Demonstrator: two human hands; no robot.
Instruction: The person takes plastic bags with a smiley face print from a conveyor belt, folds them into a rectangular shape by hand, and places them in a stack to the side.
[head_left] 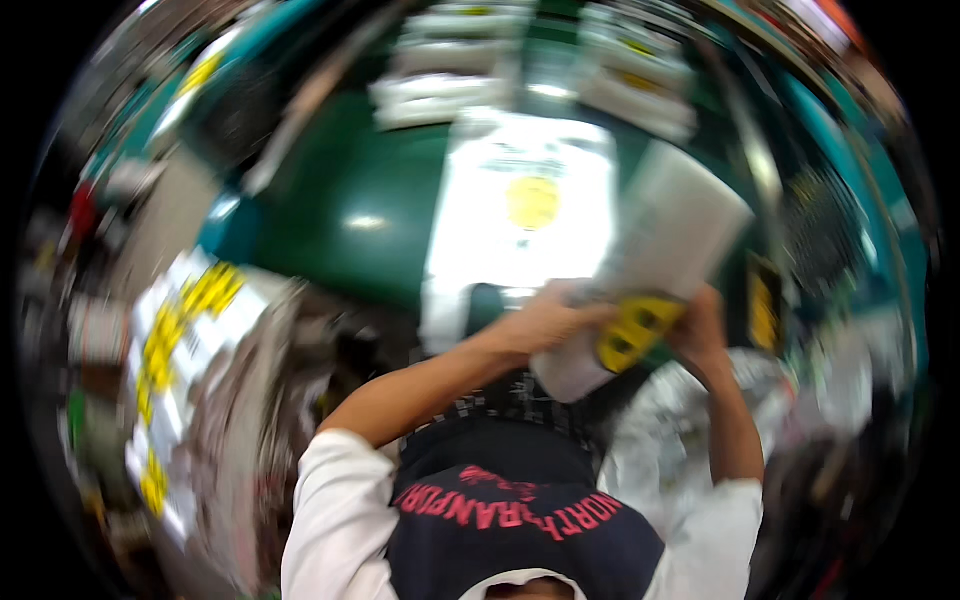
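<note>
My left hand (pixel 562 322) and my right hand (pixel 703 325) are both closed on a long bundle of white plastic bags (pixel 680 225), folded and with a yellow and black print near its lower end. The bundle is tilted, its far end leaning right, and blurred by motion. My left hand grips its left side and my right hand its right side, with some fingers hidden. Just beyond, a white plastic carrier bag (pixel 475 230) with a round yellow print lies flat on the green surface (pixel 350 200), one strap-like end toward me.
Two rows of folded white bundles, a left row (pixel 445 90) and a right row (pixel 640 85), lie farther back. A large pile of white bags with yellow prints (pixel 190 370) stands at my left. Clear crinkled plastic (pixel 660 420) is at my right, near a dark round grille (pixel 820 230).
</note>
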